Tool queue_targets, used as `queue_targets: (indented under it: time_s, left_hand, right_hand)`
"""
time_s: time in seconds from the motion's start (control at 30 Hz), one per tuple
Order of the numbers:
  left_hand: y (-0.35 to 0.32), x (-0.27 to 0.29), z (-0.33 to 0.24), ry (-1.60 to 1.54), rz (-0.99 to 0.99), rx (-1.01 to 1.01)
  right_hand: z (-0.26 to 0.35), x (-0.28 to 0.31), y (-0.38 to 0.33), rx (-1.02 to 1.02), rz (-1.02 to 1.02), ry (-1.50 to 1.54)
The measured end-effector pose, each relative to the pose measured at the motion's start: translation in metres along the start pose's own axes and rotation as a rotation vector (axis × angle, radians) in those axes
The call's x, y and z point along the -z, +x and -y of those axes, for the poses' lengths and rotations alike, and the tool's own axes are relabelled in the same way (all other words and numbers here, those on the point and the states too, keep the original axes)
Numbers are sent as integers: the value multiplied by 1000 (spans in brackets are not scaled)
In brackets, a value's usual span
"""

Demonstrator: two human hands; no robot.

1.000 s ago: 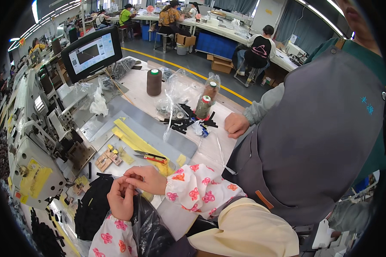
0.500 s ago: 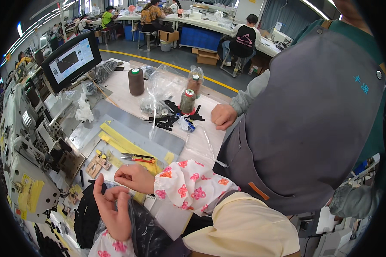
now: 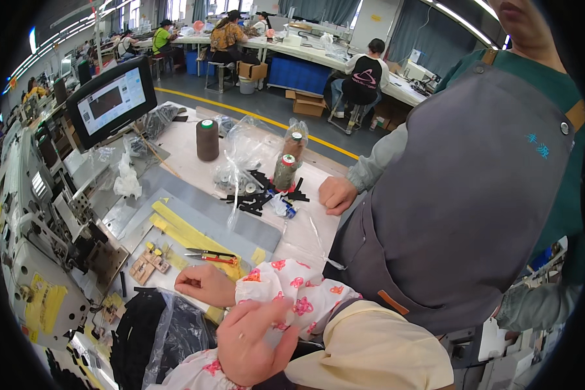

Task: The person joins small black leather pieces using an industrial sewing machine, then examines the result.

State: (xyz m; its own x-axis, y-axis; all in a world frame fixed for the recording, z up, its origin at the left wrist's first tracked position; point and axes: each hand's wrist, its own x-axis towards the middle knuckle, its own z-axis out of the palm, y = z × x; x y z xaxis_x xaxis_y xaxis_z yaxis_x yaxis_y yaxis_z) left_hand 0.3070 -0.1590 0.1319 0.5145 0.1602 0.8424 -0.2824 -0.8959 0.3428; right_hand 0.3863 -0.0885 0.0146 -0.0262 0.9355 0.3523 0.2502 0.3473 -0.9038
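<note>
My right hand (image 3: 205, 284) rests on the work surface with its fingers curled in, and nothing shows between them. Just beyond it lie thread snips (image 3: 211, 256) with red and black handles, on yellow tape strips (image 3: 185, 229). Small wooden blocks (image 3: 149, 264) sit to its left. My left hand (image 3: 257, 341) is raised in front of my right sleeve, fingers apart and empty, a little blurred. Beneath and left of it are a clear plastic bag (image 3: 182, 325) and dark fabric pieces (image 3: 136, 335).
A sewing machine (image 3: 49, 286) and a screen (image 3: 110, 101) stand at the left. Thread cones (image 3: 207, 140), black strips (image 3: 250, 203) and a clear bag of bobbins (image 3: 237, 175) occupy the table's far part. A co-worker in a grey apron (image 3: 448, 195) stands close at the right, one fist (image 3: 337, 195) on the table.
My left hand has swung right, from beside the right hand to in front of the right sleeve, uncovering the plastic bag. My right hand stays nearly in place. The view has shifted slightly.
</note>
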Motion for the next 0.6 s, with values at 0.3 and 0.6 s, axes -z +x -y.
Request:
queue_targets:
  time_s: [0.3,0.6]
  left_hand:
    - [-1,11,-18,33,53,236]
    - [2,49,-17,-268,-210,281]
  right_hand:
    - [-6,9,3,-65,-16,29]
    - [-3,1,3,-110,-22,53]
